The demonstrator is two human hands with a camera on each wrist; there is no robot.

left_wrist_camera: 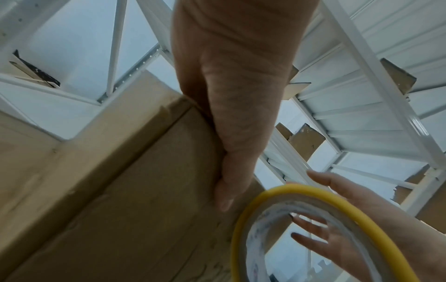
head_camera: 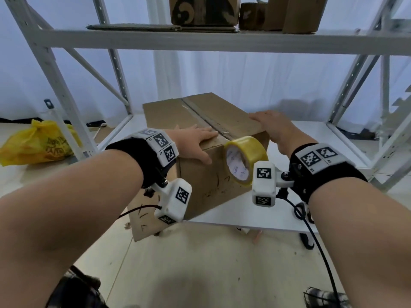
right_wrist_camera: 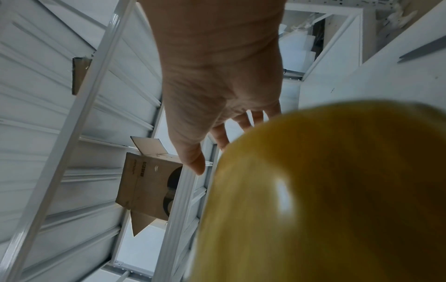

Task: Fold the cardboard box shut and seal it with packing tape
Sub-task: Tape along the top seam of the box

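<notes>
A brown cardboard box (head_camera: 200, 112) stands on a white shelf board (head_camera: 311, 138) with its top flaps folded down. A strip of tape (head_camera: 206, 116) runs along the middle seam. My left hand (head_camera: 195, 138) lies flat on the top by the front edge, thumb down the front face; the left wrist view shows the same left hand (left_wrist_camera: 236, 95) on the box (left_wrist_camera: 132, 190). My right hand (head_camera: 269, 123) rests with straight fingers on the top's right front corner. A yellow tape roll (head_camera: 244, 161) hangs at the front edge below the seam, gripped by neither hand. This roll (right_wrist_camera: 325, 190) fills the right wrist view below the open right hand (right_wrist_camera: 217, 76).
White metal rack uprights (head_camera: 55, 85) stand on both sides. The upper shelf (head_camera: 200, 38) carries more cardboard boxes (head_camera: 204, 10). A yellow plastic bag (head_camera: 37, 143) lies on the floor at the left. A flat cardboard sheet (head_camera: 144, 218) sticks out beneath the box. A black cable (head_camera: 311, 230) hangs from my right wrist.
</notes>
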